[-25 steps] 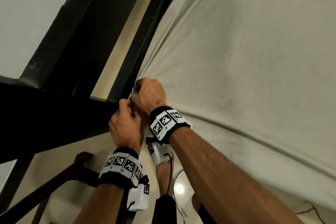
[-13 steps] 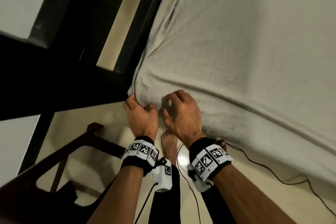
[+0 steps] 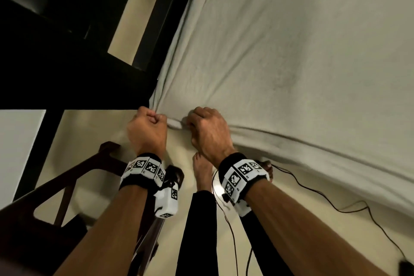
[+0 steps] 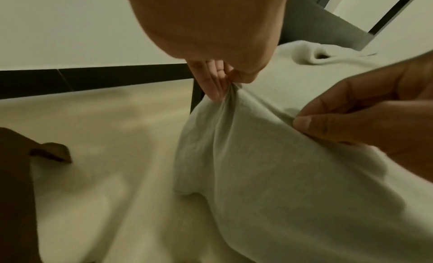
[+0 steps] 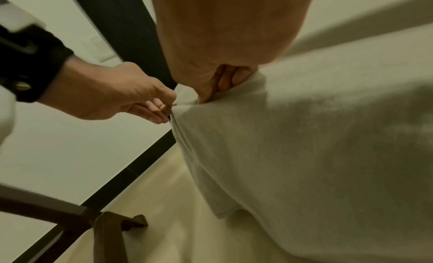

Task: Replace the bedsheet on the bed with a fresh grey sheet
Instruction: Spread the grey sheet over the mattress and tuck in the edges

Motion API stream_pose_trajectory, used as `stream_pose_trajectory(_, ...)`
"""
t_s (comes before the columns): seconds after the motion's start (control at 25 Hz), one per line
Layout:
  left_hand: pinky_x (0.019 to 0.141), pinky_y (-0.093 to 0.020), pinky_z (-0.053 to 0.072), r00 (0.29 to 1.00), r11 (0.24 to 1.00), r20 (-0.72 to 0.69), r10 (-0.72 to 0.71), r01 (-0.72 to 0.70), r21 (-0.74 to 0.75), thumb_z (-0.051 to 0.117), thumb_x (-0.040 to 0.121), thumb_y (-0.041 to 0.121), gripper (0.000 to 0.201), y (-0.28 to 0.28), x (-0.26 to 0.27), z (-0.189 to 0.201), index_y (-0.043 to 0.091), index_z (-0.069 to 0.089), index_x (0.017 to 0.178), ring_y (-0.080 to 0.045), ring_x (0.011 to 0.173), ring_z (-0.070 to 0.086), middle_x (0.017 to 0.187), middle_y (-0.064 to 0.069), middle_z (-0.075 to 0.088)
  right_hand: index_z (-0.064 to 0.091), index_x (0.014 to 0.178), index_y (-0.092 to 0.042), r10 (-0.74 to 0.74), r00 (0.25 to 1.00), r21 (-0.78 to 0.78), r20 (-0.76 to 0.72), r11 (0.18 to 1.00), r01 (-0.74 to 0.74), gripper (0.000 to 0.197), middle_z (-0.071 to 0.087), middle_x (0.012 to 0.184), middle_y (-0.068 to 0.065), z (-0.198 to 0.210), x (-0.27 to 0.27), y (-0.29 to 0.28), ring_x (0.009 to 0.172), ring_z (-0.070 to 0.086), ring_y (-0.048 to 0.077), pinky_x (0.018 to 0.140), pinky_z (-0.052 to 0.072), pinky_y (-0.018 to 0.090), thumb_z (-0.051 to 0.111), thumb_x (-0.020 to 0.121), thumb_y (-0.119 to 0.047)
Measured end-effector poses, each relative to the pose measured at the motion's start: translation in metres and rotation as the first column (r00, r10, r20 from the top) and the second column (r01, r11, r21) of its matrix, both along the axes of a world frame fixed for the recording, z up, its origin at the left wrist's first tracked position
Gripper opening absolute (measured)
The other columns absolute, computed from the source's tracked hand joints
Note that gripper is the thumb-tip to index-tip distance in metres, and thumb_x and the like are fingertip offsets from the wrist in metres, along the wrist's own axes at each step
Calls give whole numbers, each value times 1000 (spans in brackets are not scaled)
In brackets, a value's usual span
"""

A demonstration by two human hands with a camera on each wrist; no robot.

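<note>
Grey cotton is bunched in both my hands at the near corner of the bed. My left hand (image 3: 146,129) is a closed fist with the sheet (image 3: 291,56) gathered between curled fingers (image 4: 212,85) and thumb; my right hand (image 3: 209,132), just beside it, pinches a fold of the same corner. I hold them close together, I judge, so the corner can be drawn down and seated over the mattress edge without the rest of the cloth sliding (the creases fanning away from my fists suggest it is under tension). A loose flap hangs below my grip toward the floor (image 3: 94,127), so this corner is not yet tucked.

Beyond the hands, the dark bed frame (image 3: 74,83) meets the corner on my left, leaving little room that side. A brown wooden chair (image 3: 74,177) stands near my left forearm, and a thin black cable (image 3: 313,195) trails along the floor to my right, near my feet; open room lies mainly straight back toward me.
</note>
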State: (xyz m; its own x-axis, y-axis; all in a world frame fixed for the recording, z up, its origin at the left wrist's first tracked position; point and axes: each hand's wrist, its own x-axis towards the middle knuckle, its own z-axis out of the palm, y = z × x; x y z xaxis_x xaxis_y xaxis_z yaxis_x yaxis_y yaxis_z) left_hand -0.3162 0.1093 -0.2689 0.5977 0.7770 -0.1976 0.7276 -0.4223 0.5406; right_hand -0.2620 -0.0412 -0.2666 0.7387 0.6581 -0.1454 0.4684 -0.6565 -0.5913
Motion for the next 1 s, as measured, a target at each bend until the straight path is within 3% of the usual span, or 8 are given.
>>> stream_pose_trajectory(0.2, 66, -37, 56, 998, 999, -65, -2, 4, 41, 69, 85, 22, 17, -5, 6, -5, 10, 62, 95, -29, 71, 65, 76, -8, 67, 76, 99, -16, -81, 996, -15, -24, 997, 81, 24, 71, 98, 4, -7, -2, 7, 90, 65, 26, 86, 51, 39, 66, 81, -2)
stream_pose_trajectory(0.4, 79, -44, 61, 974, 932, -114, 195, -220, -288, 71, 72, 43, 64, -26, 6, -18, 18, 47, 127, -31, 89, 72, 108, -8, 70, 71, 100, -16, -266, 962, -29, 56, 963, 268, 17, 69, 97, 4, 0, -40, -32, 86, 62, 26, 79, 50, 39, 72, 86, -26)
stream_pose_trajectory(0.56, 69, -46, 64, 960, 813, -111, 255, -275, -514, 76, 71, 20, 38, -24, 6, -38, 12, 56, 103, -26, 68, 75, 85, -11, 76, 72, 106, -26, -625, 755, -190, -198, 780, 596, 29, 76, 96, -6, -5, -59, -83, 83, 72, 19, 74, 57, 34, 63, 94, -51)
stream_pose_trajectory(0.76, 58, -37, 61, 968, 793, -149, 203, -251, -555, 69, 82, 16, 10, -34, 6, -37, 9, 63, 77, -19, 49, 66, 65, -7, 71, 74, 105, -26, -652, 736, -252, -183, 754, 606, 43, 78, 92, -6, 7, -48, -80, 83, 74, 20, 77, 60, 38, 56, 94, -63)
stream_pose_trajectory(0.84, 45, -28, 55, 958, 700, -203, 204, -288, -653, 63, 92, 12, 11, -44, 6, -33, 5, 61, 84, -17, 44, 63, 67, -10, 68, 77, 97, -25, -832, 473, -327, -291, 551, 768, 41, 77, 87, -10, 9, -48, -71, 80, 73, 14, 76, 59, 32, 63, 90, -63)
stream_pose_trajectory(0.88, 42, -26, 52, 949, 640, -224, 224, -316, -700, 59, 96, 10, 10, -47, 8, -30, 4, 60, 87, -16, 42, 63, 65, -10, 67, 77, 96, -22, -881, 175, -350, -439, 347, 870, 39, 78, 87, -9, 8, -48, -66, 78, 73, 13, 76, 60, 31, 69, 88, -59)
stream_pose_trajectory(0.96, 38, -23, 50, 924, 577, -234, 302, -373, -727, 52, 99, 5, 16, -45, 9, -31, 3, 58, 84, -15, 39, 62, 52, -4, 64, 74, 103, -9, -592, -349, -387, -727, -67, 920, 31, 78, 102, 9, 9, -51, -58, 80, 78, 22, 78, 65, 36, 77, 91, -37)
stream_pose_trajectory(1.0, 37, -24, 50, 910, 592, -226, 348, -400, -700, 51, 99, 5, 17, -42, 10, -34, 2, 58, 83, -16, 38, 62, 47, -2, 61, 70, 108, -2, -444, -430, -388, -786, -188, 902, 26, 75, 109, 17, 10, -53, -60, 82, 78, 27, 77, 65, 37, 74, 95, -24)
